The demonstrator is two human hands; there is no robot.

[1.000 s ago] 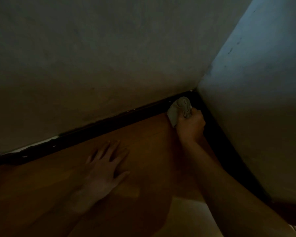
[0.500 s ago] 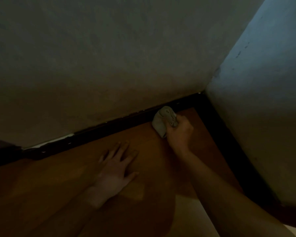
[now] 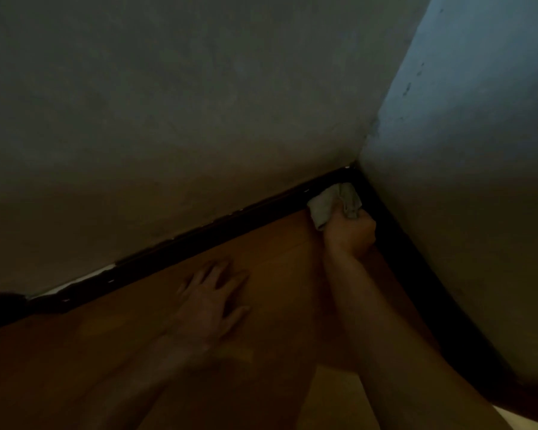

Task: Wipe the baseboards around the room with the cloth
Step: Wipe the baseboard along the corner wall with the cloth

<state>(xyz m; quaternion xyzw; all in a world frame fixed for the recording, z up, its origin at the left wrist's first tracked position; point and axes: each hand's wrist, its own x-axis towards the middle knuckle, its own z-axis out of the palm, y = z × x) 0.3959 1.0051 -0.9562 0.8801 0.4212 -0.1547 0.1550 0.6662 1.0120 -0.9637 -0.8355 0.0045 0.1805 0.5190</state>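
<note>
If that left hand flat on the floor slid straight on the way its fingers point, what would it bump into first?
Most likely the dark baseboard along the back wall. The left hand has only bare wooden floor ahead before that, though dim light blurs depth.

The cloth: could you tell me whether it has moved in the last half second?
Yes: the cloth went right along the baseboard, back into the wall corner, gripped by the right hand.

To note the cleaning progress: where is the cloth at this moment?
In the head view, right of centre: the right hand grips the cloth against the dark baseboard, at the room corner.
</note>
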